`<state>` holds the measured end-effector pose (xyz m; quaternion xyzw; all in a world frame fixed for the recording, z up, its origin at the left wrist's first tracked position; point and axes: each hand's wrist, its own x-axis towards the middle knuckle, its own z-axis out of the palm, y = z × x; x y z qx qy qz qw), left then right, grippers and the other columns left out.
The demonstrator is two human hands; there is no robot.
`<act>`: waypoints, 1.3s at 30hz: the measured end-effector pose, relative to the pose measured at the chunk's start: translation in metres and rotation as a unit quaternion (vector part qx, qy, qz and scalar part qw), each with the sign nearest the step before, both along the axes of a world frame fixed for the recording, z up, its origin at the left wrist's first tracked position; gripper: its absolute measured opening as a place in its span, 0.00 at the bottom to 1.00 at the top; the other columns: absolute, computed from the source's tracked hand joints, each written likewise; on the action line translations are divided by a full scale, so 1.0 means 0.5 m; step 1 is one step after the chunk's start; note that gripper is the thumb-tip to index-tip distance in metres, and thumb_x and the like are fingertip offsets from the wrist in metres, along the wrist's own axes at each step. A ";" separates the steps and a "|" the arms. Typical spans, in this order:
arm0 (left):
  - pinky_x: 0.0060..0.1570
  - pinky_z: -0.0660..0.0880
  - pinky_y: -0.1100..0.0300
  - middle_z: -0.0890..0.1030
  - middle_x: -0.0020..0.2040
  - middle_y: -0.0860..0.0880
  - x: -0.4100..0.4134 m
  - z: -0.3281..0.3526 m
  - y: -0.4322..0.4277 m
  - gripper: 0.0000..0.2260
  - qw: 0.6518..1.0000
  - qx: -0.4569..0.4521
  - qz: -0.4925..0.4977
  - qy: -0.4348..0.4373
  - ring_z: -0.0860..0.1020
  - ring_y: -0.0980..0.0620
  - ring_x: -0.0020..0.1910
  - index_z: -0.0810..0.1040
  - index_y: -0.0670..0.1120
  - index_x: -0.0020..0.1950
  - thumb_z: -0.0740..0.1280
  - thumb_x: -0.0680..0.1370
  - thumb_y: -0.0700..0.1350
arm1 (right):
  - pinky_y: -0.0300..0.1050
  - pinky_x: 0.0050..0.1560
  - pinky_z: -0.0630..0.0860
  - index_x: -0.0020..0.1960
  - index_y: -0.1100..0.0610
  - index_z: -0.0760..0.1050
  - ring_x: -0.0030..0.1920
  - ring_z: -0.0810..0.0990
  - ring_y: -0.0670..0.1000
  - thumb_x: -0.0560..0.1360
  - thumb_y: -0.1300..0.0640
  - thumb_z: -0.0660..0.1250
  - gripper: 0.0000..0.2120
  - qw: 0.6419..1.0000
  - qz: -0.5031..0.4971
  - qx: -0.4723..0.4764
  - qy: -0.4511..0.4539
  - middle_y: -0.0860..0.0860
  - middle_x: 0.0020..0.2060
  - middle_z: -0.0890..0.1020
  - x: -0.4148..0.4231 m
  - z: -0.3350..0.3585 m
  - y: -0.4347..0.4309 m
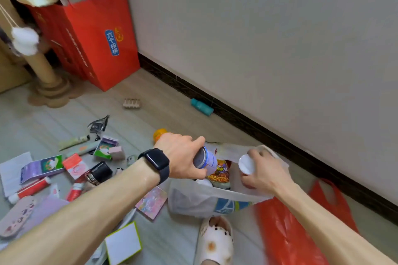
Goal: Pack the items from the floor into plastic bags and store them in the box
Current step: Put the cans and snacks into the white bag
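Observation:
My left hand (183, 155), with a dark watch on the wrist, grips a small blue-and-white can (205, 161) tilted over the mouth of a white plastic bag (193, 198). My right hand (266, 173) holds the bag's far rim together with a white round lid or cup (246, 164). Inside the bag lies a snack packet (219, 173) among other items. Several small items lie scattered on the floor to the left: tubes (30, 189), purple boxes (42, 168), a black stamp (100, 172).
A red plastic bag (286, 232) lies on the floor at the right. A teal bottle (201, 107) rests by the skirting board and an orange item (159, 134) behind my left hand. Red gift bags (94, 38) and a cat post (46, 71) stand at the back left. A slipper (216, 241) is below the bag.

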<state>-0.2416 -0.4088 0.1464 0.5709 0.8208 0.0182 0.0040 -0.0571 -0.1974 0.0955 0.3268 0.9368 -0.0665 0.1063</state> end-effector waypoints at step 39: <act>0.70 0.58 0.40 0.49 0.79 0.41 0.072 -0.200 0.057 0.20 0.902 -0.204 0.302 -0.232 0.52 0.38 0.76 0.71 0.59 0.68 0.59 0.76 0.58 | 0.52 0.50 0.74 0.67 0.52 0.65 0.57 0.76 0.64 0.73 0.47 0.69 0.26 0.996 0.021 0.027 -0.084 0.57 0.59 0.74 -0.042 -0.099 0.009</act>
